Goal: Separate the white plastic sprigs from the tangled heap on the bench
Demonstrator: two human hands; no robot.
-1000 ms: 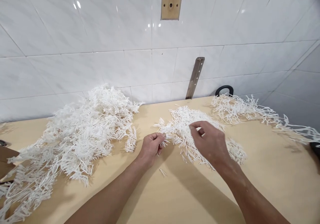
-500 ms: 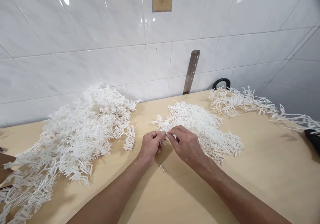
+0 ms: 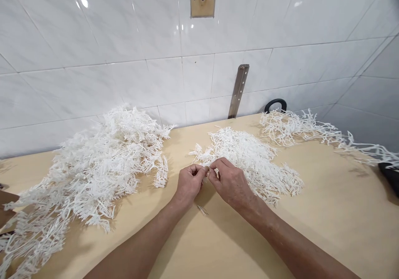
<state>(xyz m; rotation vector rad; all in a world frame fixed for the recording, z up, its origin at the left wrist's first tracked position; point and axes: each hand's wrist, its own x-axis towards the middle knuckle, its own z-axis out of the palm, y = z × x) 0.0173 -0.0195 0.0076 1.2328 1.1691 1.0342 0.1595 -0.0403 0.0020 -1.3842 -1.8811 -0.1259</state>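
- Left hand (image 3: 189, 183): fingers pinch a white sprig (image 3: 205, 180).
- Right hand (image 3: 232, 182): fingers meet it; cannot tell whether they grip.
- White pile (image 3: 246, 150) lies just behind.

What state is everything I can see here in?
Left hand: pinching a white sprig
Right hand: curled beside the left; grip unclear
Left heap: piled high, tangled
Middle heap: loose, lower
Stringy white strands: sprawled, tangled
Small bits: lying on tabletop
Metal strip: tilted
Wall plate: mounted
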